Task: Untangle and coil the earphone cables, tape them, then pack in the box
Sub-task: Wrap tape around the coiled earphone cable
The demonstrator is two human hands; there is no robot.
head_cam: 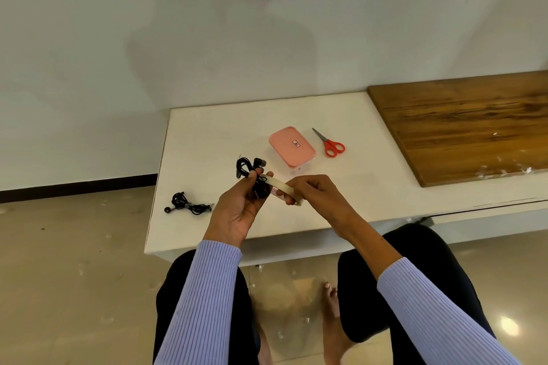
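While the left hand point(237, 210) pinches the coiled earphones point(247, 167) at mid-frame and the right hand point(311, 191) pinches the tape roll point(281, 188) beside them, keep the coil tight, draw tape snugly around its middle.

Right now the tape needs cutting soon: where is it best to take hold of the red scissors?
By the red handle loops, from the near side. The scissors lie flat and closed on the white table, loops toward the person, blades pointing away.
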